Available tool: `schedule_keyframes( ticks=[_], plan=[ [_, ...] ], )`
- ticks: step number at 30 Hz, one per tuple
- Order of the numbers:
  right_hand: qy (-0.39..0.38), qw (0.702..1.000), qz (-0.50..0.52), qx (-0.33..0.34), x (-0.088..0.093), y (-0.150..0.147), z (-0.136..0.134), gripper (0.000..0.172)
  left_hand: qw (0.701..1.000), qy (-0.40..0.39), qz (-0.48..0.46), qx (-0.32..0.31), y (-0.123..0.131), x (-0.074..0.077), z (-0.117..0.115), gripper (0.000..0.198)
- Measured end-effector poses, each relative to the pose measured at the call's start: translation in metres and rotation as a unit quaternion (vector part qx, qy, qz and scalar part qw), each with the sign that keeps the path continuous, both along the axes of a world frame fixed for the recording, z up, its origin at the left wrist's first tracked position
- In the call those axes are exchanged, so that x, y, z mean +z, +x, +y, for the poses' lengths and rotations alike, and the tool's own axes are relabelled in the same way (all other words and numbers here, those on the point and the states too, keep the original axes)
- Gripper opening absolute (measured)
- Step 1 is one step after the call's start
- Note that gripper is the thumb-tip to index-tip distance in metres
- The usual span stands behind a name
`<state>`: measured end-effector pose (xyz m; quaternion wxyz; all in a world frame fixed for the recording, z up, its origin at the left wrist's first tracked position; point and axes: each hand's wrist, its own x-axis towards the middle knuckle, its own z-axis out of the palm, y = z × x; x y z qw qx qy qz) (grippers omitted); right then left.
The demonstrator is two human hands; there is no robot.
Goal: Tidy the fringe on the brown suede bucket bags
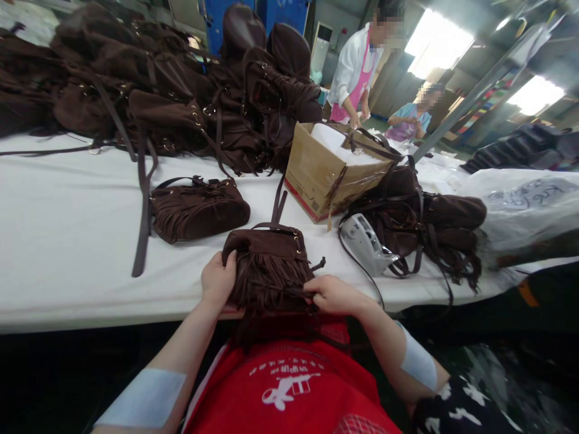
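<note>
A dark brown fringed bag (271,259) lies at the table's front edge, its fringe hanging toward me. My left hand (219,278) grips the bag's left end, thumb on top and fingers behind it. At the lower right of the same bag, my right hand (332,294) is closed on the fringe. A dark strap rises from the bag's far side, and a knotted cord end sticks out to its right. Another fringed bag (199,208) rests on the white cloth just beyond, to the left.
Many brown bags (172,90) are heaped along the back left. A cardboard box (316,175) stands at centre right, beside a grey-white handheld tool (367,244) with a cord and more bags (420,217). Two people are at work in the background.
</note>
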<state>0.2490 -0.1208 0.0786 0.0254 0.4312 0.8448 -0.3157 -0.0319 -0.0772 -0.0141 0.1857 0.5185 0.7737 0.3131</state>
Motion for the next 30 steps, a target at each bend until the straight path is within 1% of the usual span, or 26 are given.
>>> schedule_keyframes(
  ticks=[2,4,6,8,9,10,12,14,15,16,18,19,21,23,24,26,27,30],
  plan=[
    [-0.084,0.995,0.043,0.015,0.009,0.018,-0.007,0.022,1.0,-0.005,-0.003,-0.001,0.001,-0.001,0.001,0.041],
    [-0.144,0.987,0.077,0.011,0.017,0.034,-0.013,0.023,1.0,-0.003,-0.006,-0.005,0.001,-0.001,0.001,0.041],
    [-0.18,0.978,0.105,0.002,0.027,0.047,-0.016,0.026,1.0,0.0,-0.007,-0.008,0.0,-0.001,0.002,0.04],
    [-0.186,0.973,0.136,-0.005,0.035,0.054,-0.014,0.029,1.0,-0.003,-0.004,-0.009,0.0,-0.001,0.002,0.04],
    [-0.169,0.973,0.156,-0.016,0.037,0.053,-0.012,0.03,1.0,-0.005,-0.003,-0.009,0.0,-0.001,0.002,0.04],
    [-0.135,0.974,0.176,-0.034,0.036,0.049,-0.008,0.032,1.0,-0.006,-0.002,-0.009,0.0,-0.001,0.002,0.04],
    [-0.027,0.976,0.2,-0.084,0.027,0.031,0.001,0.038,1.0,-0.005,0.001,-0.009,0.0,-0.001,0.001,0.04],
    [0.082,0.973,0.181,-0.118,0.009,0.002,0.011,0.049,1.0,-0.002,0.002,-0.01,0.0,0.0,0.001,0.04],
    [0.123,0.973,0.153,-0.12,-0.001,-0.015,0.016,0.054,1.0,0.0,0.003,-0.01,0.0,0.0,0.001,0.04],
    [0.15,0.975,0.117,-0.113,-0.012,-0.031,0.019,0.055,1.0,0.002,0.004,-0.01,0.0,0.0,0.0,0.04],
    [0.18,0.978,0.034,-0.099,-0.029,-0.059,0.023,0.043,1.0,0.006,0.007,-0.008,0.0,-0.001,0.0,0.039],
    [0.185,0.978,-0.004,-0.092,-0.035,-0.068,0.022,0.036,1.0,0.008,0.007,-0.008,-0.001,-0.001,-0.001,0.038],
    [0.185,0.978,-0.049,-0.081,-0.039,-0.075,0.017,0.027,1.0,0.012,0.008,-0.011,-0.001,-0.002,-0.002,0.037],
    [0.163,0.984,-0.034,-0.062,-0.033,-0.068,0.009,0.02,1.0,0.015,0.01,-0.021,-0.001,-0.002,-0.002,0.036],
    [0.135,0.99,-0.008,-0.048,-0.028,-0.06,0.005,0.018,0.999,0.015,0.012,-0.026,-0.001,-0.003,-0.002,0.036],
    [0.049,0.997,0.056,-0.018,-0.014,-0.038,-0.005,0.016,1.0,0.009,0.015,-0.026,-0.001,-0.003,-0.001,0.035],
    [0.001,0.996,0.086,-0.007,-0.007,-0.026,-0.01,0.018,1.0,0.007,0.016,-0.021,0.0,-0.002,-0.001,0.036],
    [-0.136,0.98,0.148,0.011,0.014,0.008,-0.023,0.021,1.0,0.004,0.022,-0.008,0.0,-0.003,0.001,0.038]
  ],
)
